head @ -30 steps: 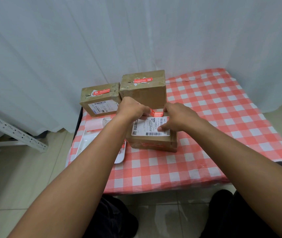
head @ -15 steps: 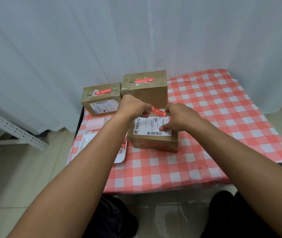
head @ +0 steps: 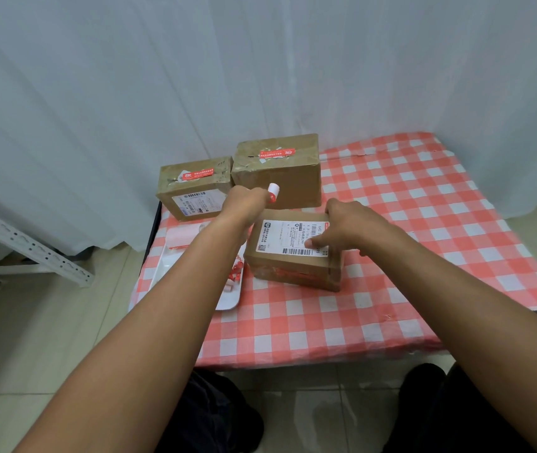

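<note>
A brown cardboard parcel point(head: 293, 271) with a white shipping label point(head: 288, 238) lies on the red-checked tablecloth point(head: 391, 273). My right hand point(head: 347, 225) rests on its top, fingertips pressing the label's right end. My left hand point(head: 247, 201) is lifted to the left of the parcel and pinches a peeled red and white sticker point(head: 273, 192), curled, above the parcel's far left corner.
Two more brown parcels stand at the back: a smaller one point(head: 192, 191) on the left and a taller one point(head: 280, 173) beside it, both with red stickers. A white tray point(head: 228, 299) with sticker scraps and a pink sheet point(head: 180, 238) lies left. White curtain behind.
My left hand has pulled the red sticker off the parcel's top and lifted it up and to the left. My right hand stays pressed on the label.
</note>
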